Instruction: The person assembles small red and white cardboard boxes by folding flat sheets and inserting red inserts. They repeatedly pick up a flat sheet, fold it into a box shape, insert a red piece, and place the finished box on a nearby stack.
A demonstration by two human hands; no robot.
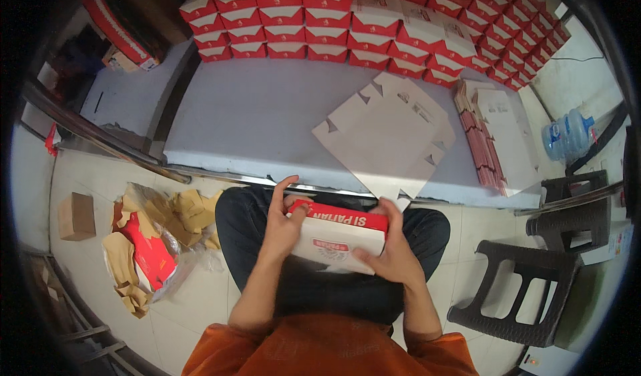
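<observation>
Over my lap I hold a small red-and-white cardboard food box (327, 239), with a printed red side facing away from me and its white face turned up. My left hand (286, 219) grips its left end, thumb pressed on the red side and index finger stretched out ahead. At the other end my right hand (392, 249) clasps the box, thumb across the white face and fingers along the far right corner. Just beyond, a flat unfolded box blank (394, 132) lies white side up on the grey-topped table (254, 115), one corner sticking out past its front edge.
Rows of folded red-and-white boxes (284, 25) are stacked along the table's back. A pile of flat blanks (504, 139) lies at its right end. Dark plastic stools (514, 289) and a large water bottle (567, 135) are at right; torn brown paper (193, 209) and a carton (77, 217) at left.
</observation>
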